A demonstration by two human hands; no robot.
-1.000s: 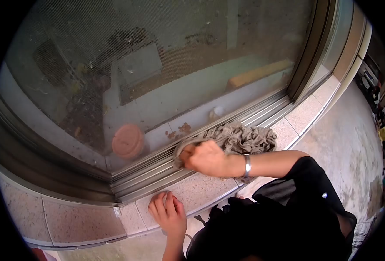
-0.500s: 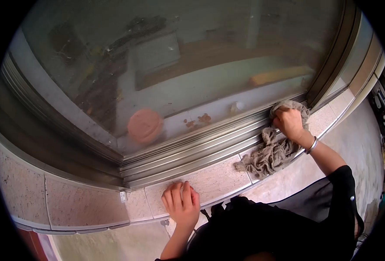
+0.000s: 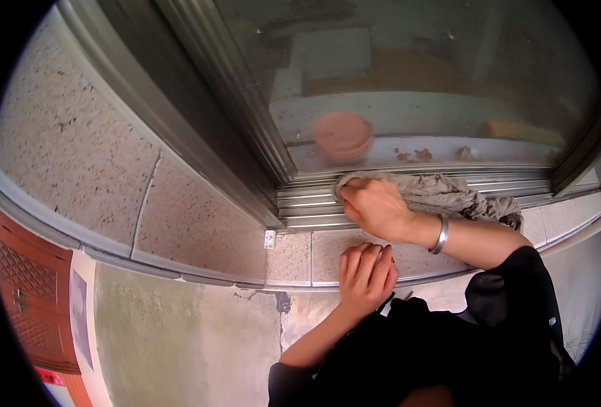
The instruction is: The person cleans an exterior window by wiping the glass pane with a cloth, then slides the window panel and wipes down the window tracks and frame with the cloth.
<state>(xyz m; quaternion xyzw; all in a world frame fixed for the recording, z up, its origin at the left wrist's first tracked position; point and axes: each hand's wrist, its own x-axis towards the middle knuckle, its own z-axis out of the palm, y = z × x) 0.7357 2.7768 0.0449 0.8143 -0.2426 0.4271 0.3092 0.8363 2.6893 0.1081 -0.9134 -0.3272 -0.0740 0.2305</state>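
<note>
My right hand [image 3: 376, 207], a silver bangle at its wrist, is closed on a crumpled grey-brown rag [image 3: 443, 190]. It presses the rag onto the metal window track [image 3: 314, 210] near the left end, and the rest of the rag trails rightward along the rails. Just below, my left hand [image 3: 367, 277] rests on the speckled tile sill [image 3: 290, 254] with its fingers loosely curled and nothing seen in them.
Behind the track stands a window pane [image 3: 409, 74], with a round pink object [image 3: 343, 138] showing through it. A thick metal frame [image 3: 226, 102] rises on the left. At lower left is a reddish-brown door [image 3: 32, 292] beyond a stained floor [image 3: 185, 339].
My right hand has slid the rag leftward along the track, from the right end to near the left corner. The view has shifted left; my left hand stays on the sill.
</note>
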